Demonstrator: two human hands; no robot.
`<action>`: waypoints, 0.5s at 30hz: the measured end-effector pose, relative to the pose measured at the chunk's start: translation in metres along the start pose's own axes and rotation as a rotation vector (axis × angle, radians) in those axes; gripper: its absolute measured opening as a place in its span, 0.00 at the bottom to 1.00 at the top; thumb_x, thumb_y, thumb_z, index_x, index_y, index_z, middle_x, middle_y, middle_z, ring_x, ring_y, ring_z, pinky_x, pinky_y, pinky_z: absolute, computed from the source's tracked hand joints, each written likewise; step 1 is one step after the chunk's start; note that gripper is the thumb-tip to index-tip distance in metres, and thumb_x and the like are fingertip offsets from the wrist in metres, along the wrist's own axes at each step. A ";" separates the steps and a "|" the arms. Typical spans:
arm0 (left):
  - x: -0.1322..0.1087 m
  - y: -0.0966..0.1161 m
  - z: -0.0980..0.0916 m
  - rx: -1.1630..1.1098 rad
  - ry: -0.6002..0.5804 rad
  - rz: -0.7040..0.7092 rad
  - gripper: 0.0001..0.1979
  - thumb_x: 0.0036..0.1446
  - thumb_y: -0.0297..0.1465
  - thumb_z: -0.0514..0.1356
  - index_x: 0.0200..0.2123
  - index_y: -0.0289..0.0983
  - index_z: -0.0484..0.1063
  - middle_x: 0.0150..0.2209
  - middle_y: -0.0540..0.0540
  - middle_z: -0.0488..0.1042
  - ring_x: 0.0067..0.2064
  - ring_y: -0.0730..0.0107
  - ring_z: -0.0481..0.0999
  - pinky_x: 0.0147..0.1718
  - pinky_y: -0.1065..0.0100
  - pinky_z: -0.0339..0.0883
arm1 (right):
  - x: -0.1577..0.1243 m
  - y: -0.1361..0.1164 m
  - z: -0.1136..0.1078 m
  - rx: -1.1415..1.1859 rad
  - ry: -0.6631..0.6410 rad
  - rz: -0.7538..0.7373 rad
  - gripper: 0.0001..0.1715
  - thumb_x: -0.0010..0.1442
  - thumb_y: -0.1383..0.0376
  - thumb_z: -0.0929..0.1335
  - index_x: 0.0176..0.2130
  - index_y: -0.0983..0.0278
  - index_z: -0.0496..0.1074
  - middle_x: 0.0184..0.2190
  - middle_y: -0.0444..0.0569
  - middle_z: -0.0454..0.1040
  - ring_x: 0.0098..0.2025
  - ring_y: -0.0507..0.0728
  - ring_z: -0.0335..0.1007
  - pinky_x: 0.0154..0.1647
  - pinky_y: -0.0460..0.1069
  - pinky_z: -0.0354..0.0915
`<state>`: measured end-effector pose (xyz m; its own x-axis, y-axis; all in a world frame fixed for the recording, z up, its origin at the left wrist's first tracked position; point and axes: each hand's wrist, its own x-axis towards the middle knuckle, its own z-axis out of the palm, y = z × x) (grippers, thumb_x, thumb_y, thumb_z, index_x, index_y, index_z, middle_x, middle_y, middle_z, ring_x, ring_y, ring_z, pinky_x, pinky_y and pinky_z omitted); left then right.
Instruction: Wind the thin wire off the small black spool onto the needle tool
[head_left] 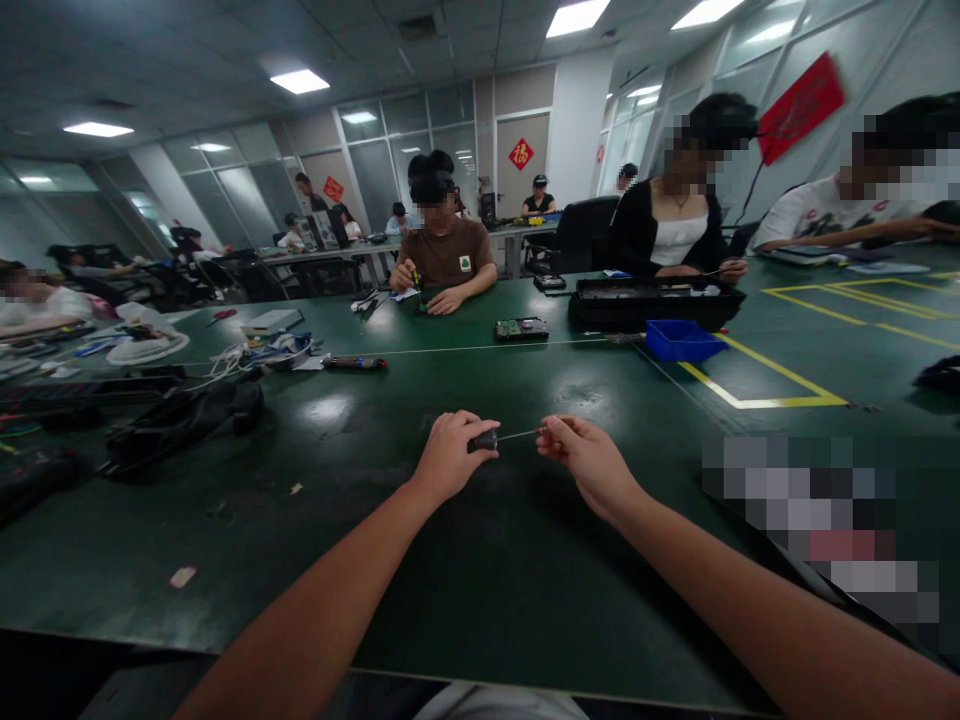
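Note:
Over the middle of the green table, my left hand (pixel 452 450) is closed around a short black cylindrical piece (pixel 487 439), its far part hidden by the fingers. A thin metal rod (pixel 517 435) spans the gap between this piece and my right hand (pixel 581 455). The fingers of my right hand pinch the rod's other end, where a small reddish spot shows. Whether rod and black piece are joined I cannot tell.
Ahead lie a circuit-board device (pixel 521 329), a blue bin (pixel 682 341), a long black tray (pixel 656 302) and a dark pen-like tool (pixel 354 363). Cables (pixel 236 358) and black bags (pixel 187 418) are at left. A co-worker (pixel 448 250) sits opposite. A blurred-out patch (pixel 817 530) covers the right.

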<state>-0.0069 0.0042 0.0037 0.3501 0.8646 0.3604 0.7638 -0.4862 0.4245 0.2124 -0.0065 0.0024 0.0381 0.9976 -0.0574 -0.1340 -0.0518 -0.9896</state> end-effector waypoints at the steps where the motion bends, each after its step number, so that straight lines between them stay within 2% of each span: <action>1: 0.000 -0.001 0.000 0.003 0.005 0.006 0.22 0.55 0.32 0.68 0.53 0.46 0.74 0.45 0.46 0.73 0.48 0.58 0.69 0.51 0.54 0.61 | 0.000 0.000 0.000 0.010 -0.003 0.003 0.15 0.56 0.53 0.71 0.35 0.63 0.75 0.29 0.49 0.76 0.31 0.55 0.71 0.37 0.53 0.69; 9: 0.001 -0.003 0.000 0.024 0.036 0.023 0.21 0.54 0.32 0.68 0.53 0.46 0.75 0.45 0.46 0.73 0.48 0.59 0.70 0.51 0.55 0.61 | -0.003 -0.003 0.002 0.016 0.012 0.036 0.13 0.58 0.56 0.70 0.35 0.64 0.75 0.30 0.49 0.76 0.32 0.54 0.72 0.39 0.52 0.69; 15: 0.001 -0.001 0.000 0.023 0.003 0.017 0.21 0.55 0.32 0.67 0.53 0.47 0.75 0.45 0.46 0.73 0.49 0.58 0.69 0.52 0.54 0.61 | -0.004 -0.005 0.001 -0.050 0.001 0.021 0.15 0.60 0.54 0.68 0.34 0.64 0.76 0.30 0.50 0.76 0.31 0.55 0.72 0.38 0.53 0.69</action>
<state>-0.0077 0.0054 0.0036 0.3610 0.8560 0.3701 0.7701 -0.4974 0.3993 0.2121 -0.0100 0.0075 0.0366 0.9962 -0.0785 -0.0853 -0.0751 -0.9935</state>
